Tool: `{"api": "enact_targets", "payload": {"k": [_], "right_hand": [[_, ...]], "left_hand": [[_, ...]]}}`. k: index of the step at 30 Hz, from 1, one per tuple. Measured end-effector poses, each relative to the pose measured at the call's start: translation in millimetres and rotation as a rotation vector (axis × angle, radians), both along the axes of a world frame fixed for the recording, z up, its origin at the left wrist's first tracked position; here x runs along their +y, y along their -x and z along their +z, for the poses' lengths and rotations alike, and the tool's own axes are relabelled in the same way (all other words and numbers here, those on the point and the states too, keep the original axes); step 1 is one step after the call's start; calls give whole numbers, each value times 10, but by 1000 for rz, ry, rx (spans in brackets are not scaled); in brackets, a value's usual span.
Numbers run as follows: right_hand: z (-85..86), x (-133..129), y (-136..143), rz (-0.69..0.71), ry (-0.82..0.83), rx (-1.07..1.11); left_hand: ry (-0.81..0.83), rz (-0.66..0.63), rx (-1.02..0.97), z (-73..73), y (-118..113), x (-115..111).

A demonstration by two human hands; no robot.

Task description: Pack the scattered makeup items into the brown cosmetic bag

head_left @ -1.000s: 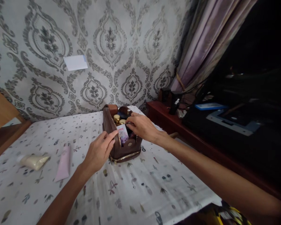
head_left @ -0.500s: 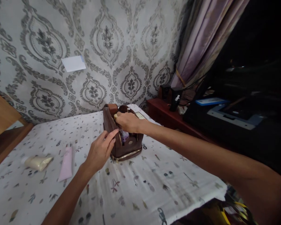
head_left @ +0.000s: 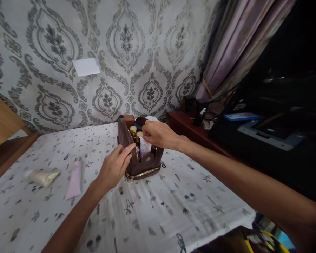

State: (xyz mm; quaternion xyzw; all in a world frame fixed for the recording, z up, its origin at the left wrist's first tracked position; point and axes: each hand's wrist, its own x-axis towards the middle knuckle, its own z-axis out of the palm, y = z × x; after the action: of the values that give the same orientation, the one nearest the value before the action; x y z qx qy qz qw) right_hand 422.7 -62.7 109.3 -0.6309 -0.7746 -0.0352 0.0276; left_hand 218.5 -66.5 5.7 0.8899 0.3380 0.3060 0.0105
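Note:
A brown bag with gold zips stands unzipped at the top. Inside it are gold-capped bottles and a white packet with pink print. My left hand grips the bag's left edge, its index fingertip on the rim by the zip. Over the bag's right side, my right hand is closed, fingers curled down just above the packet. Whatever is in those fingers is hidden. To the left, a pink tube and a cream-coloured tube lie on the patterned cloth.
Behind the bag rises a patterned wall with a white card on it. A wooden panel borders the left side. At the right are a red-brown cabinet, small black speakers, a lilac curtain and a large dark screen.
My right hand has moved up and to the right from inside the bag, uncovering the gold caps and the white packet. My left hand stays at the bag's edge.

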Motion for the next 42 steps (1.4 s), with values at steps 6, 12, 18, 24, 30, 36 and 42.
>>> {"api": "enact_targets", "payload": {"k": [6,12,18,24,30,36,42], "right_hand": [[-120,-5,-38,-55,-80,73],[-199,-34,-44,-55,-142,128],[-199,-93,21,-48,-92,98],[-215,-79,30,-66,-140,103],[-210,-78,51,-63,-100,124],[-229,-67,34,-63,-71,139],[-252,-52,-19,-35,-67,204]], "left_hand": [[31,-3,-18,4,-7,-6],[23,4,-12,-4,-10,-7],[14,2,-13,-18,-5,5],[7,-1,-17,-5,-4,3],[4,0,-24,-13,-8,2],[-5,-7,-19,-4,-8,-5],[1,-6,-25,-23,-9,6]]}}
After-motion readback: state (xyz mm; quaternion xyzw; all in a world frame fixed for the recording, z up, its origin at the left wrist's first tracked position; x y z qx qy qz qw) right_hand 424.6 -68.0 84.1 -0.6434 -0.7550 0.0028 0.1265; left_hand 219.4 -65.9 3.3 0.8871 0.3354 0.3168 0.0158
